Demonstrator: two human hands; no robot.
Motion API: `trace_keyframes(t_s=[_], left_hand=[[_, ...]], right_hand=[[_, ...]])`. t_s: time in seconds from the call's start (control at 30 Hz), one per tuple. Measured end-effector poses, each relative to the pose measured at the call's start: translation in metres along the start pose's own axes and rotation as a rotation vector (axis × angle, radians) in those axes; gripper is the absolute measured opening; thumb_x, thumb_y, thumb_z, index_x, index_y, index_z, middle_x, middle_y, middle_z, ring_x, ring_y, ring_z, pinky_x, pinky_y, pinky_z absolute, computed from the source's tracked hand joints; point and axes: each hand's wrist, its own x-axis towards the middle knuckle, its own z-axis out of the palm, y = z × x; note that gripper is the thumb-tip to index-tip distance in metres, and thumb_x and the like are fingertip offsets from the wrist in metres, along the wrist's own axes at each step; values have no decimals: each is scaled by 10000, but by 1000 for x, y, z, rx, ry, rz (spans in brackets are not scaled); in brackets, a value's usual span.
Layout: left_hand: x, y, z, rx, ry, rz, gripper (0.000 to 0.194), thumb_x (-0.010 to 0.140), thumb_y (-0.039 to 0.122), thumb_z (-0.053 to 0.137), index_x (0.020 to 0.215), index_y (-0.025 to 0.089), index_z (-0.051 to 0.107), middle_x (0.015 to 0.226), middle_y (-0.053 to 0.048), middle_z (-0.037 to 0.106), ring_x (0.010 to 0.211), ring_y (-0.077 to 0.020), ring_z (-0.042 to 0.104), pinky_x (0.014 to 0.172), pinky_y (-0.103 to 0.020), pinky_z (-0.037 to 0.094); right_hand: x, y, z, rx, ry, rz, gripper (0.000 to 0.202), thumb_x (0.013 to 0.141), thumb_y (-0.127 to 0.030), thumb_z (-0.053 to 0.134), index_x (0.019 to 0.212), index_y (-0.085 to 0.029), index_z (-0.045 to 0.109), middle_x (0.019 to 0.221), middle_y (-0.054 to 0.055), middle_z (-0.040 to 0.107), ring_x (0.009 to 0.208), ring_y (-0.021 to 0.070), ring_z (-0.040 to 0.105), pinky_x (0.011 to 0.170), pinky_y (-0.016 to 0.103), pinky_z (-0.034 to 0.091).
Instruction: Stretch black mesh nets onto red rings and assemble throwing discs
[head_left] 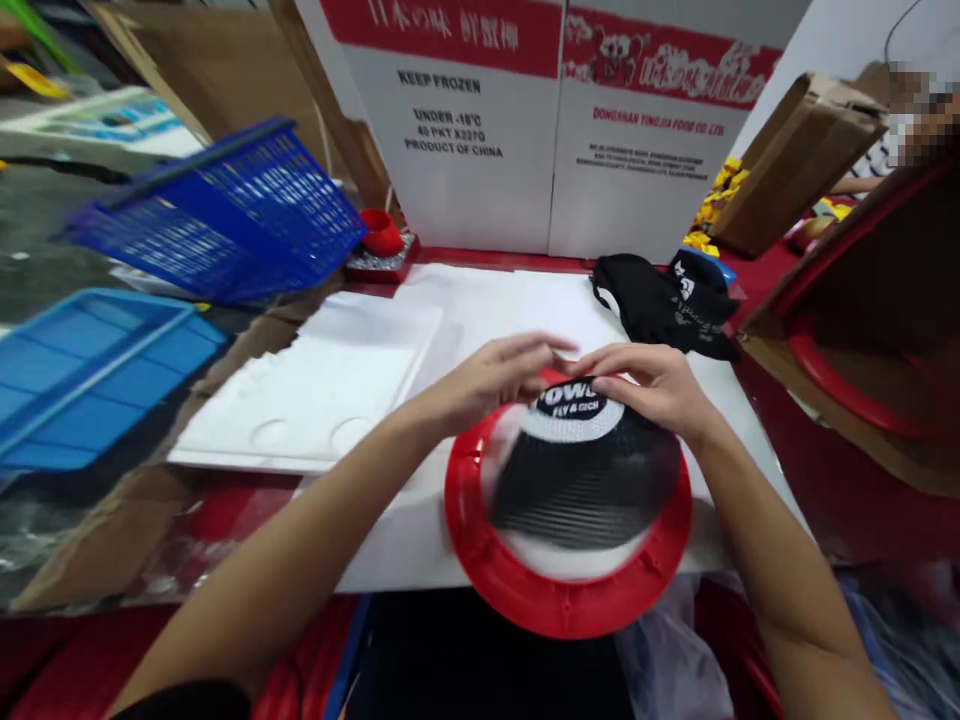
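Observation:
A red plastic ring (pixel 566 605) lies at the table's front edge, partly jutting over it. Across its opening is a black fabric piece (pixel 592 490) with a white band and white lettering, blurred on its left side. My right hand (pixel 652 385) pinches the fabric's upper edge at the ring's far rim, thumb over the lettering. My left hand (pixel 510 375) is beside it at the upper left of the ring, fingers stretched out and slightly blurred; its fingertips partly hide the rim. More black fabric pieces (pixel 664 300) with white print lie beyond my right hand.
White foam sheet (pixel 360 390) lies on the left of the table. A large white carton (pixel 480 190) stands at the back. A blue basket (pixel 225 215), blue tray (pixel 97 370) and red cup (pixel 381 232) are to the left. Cardboard holding red rings (pixel 840 385) stands right.

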Motion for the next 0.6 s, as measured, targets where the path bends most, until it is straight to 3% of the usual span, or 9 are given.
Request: trace_keyframes(t_s=[0.07,0.13,0.23,0.3,0.37,0.43,0.47,0.53,0.6], left_hand=[[-10,-6,9,-66,-91,-155,537,908,488,801,1313,200,599,1030,-46,704,652,-123,684,597,-245,554],[-20,-14,13,-115,-100,-231,449,913,439,796,1238,200,598,916,7,663,526,-60,571,497,-186,446],[-27,-18,10,-57,-232,-305,316,920,438,777,954,162,627,796,23,599,599,-71,533,551,-194,435],[-28,-13,5,-21,-326,-276,402,877,412,813,728,170,528,759,14,566,700,-107,551,659,-238,493],[-29,-6,2,-103,-340,-206,555,837,391,840,634,198,361,781,-12,586,816,-165,622,812,-330,559],[-30,-2,3,-237,-282,-166,592,835,381,845,653,209,309,885,-49,654,972,-238,693,950,-438,576],[-30,-3,5,-285,-262,-162,525,839,370,851,688,203,377,987,-67,689,1056,-269,709,999,-476,570],[-28,-10,11,-320,-265,-165,350,841,365,873,904,194,574,1211,-98,700,1187,-292,698,1055,-484,553],[-25,-21,18,-353,-319,-184,470,850,429,877,1177,199,629,1318,-130,680,1227,-280,688,1061,-432,543]], right_hand=[[-3,0,11,-48,52,-27,69,964,-234,757,997,-188,796,1032,77,826,929,175,772,843,317,617],[-2,-2,17,-54,73,-66,33,953,-206,765,950,-176,777,962,69,815,864,159,763,767,285,612],[-4,-14,17,-19,-4,-123,83,918,-177,805,888,-181,728,925,62,792,875,167,751,789,302,612],[-10,-25,13,82,-131,-82,168,880,-145,843,937,-195,693,890,37,778,834,155,743,774,296,610],[-17,-36,8,273,-254,-5,337,850,-106,864,1087,-223,654,862,3,763,763,138,734,717,275,610],[-22,-43,3,414,-295,-24,479,844,-69,857,1217,-252,618,866,-11,754,751,141,736,703,281,621],[-23,-44,2,415,-280,-66,497,848,-55,846,1242,-261,623,877,-8,751,774,150,740,726,299,630],[-22,-44,3,262,-195,-131,442,873,-36,803,1225,-269,672,912,12,748,844,172,736,800,341,630],[-20,-41,6,28,-132,-111,404,917,-39,741,1236,-283,701,966,32,747,907,187,720,852,363,613]])
